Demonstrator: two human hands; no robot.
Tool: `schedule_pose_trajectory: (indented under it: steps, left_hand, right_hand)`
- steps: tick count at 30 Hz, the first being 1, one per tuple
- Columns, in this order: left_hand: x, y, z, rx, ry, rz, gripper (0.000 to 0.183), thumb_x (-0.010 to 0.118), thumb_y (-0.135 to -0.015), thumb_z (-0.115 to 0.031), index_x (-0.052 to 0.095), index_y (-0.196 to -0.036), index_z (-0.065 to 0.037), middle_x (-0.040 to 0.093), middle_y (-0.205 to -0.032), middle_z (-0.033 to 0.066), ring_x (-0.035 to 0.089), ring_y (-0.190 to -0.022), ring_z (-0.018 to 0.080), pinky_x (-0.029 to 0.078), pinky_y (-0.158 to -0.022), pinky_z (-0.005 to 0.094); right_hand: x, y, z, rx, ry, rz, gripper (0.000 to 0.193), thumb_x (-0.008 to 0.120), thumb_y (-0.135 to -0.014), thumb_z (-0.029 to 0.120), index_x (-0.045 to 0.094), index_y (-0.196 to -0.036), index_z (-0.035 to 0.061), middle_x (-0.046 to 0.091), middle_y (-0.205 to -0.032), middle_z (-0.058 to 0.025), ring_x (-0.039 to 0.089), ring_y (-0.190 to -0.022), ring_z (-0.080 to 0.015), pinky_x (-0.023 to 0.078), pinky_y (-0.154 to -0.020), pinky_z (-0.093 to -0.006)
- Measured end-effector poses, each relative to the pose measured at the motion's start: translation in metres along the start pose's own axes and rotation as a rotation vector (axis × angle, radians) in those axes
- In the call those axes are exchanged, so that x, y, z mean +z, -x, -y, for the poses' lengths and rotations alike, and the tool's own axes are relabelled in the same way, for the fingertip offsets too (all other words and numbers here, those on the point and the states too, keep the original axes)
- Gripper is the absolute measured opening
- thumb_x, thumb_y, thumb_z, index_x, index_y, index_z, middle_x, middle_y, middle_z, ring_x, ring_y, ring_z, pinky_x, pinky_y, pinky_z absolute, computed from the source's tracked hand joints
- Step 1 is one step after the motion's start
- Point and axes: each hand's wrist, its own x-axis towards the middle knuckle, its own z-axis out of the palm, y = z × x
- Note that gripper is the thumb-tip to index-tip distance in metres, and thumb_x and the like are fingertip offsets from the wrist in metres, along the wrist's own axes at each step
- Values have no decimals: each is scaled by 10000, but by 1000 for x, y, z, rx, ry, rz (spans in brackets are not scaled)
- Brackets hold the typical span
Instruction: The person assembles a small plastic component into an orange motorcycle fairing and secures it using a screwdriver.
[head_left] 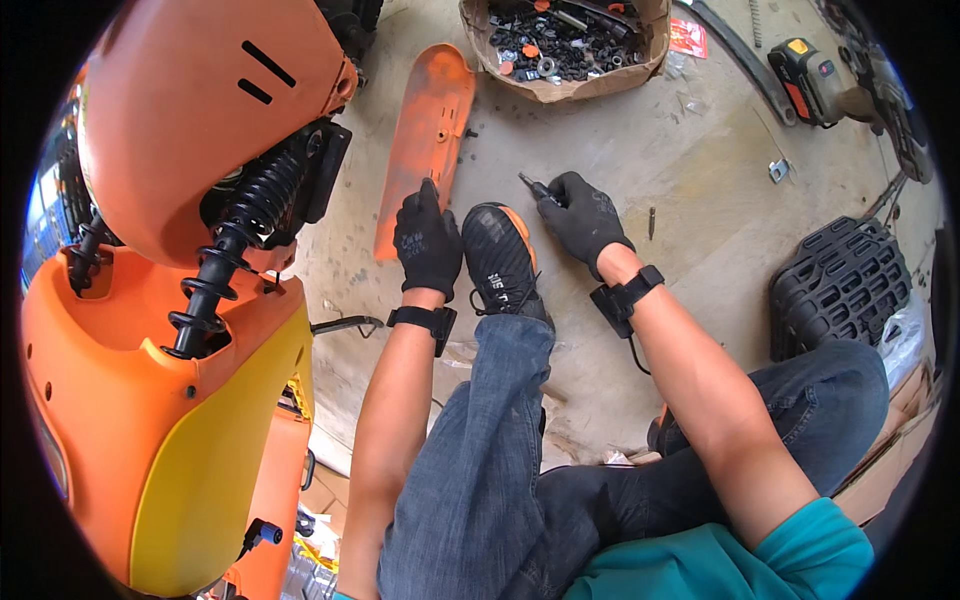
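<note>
Left hand (428, 240): black-gloved, its fingers over the near right edge of the orange panel (425, 115) — whether gripping or merely resting, cannot tell.
Right hand (585, 220): black-gloved, fingers closed around a slim dark tool (531, 186), its tip jutting past them — apart from the panel.
Orange panel: lying lengthwise on the floor (600, 135), left of the shoe (500, 255).
Brown box (600, 88): beyond both hands, filled with small hardware.

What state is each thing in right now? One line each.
left hand: gloved, at orange panel's near end
right hand: gloved, gripping dark tool
dark tool: held, tip exposed
orange panel: lying on floor, smudged
carton: open, filled with mixed small parts
power tool: on floor, unheld
metal bit: loose on floor
</note>
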Motion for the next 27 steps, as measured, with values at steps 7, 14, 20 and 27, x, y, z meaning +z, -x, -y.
schedule_pose_trajectory:
  steps: [7,14,20,27]
  left_hand:
    - [-25,6,8,89,210,-54,475,642,-873,-47,555,-1339,-20,597,-1265,223,593,-1106,380,490,-908,469]
    - [-76,15,-5,-310,771,351,470,692,-935,-222,572,-1326,9,657,-1097,94,584,-1023,114,476,-916,292]
    - [-102,12,0,-528,1360,494,624,671,-924,-105,414,-1474,36,573,-1383,113,568,-1230,189,448,-1046,339]
    - [-110,13,7,-549,1551,494,676,650,-930,-76,336,-1520,27,513,-1460,160,526,-1326,274,435,-1107,421]
  right_hand:
    - [-9,-4,10,-119,256,-54,224,610,-917,240,612,-1030,47,687,-943,-234,657,-941,-424,513,-810,-507]
    - [-16,-16,0,-192,231,-73,235,644,-906,282,643,-1011,72,694,-967,-193,657,-939,-408,513,-817,-507]
    - [-18,-17,5,-143,233,-112,300,647,-903,317,682,-1135,130,686,-1107,-160,621,-1062,-392,505,-920,-463]
    - [-29,-14,19,-198,277,-235,243,635,-894,247,711,-1091,128,672,-1158,-138,583,-1095,-391,495,-948,-446]
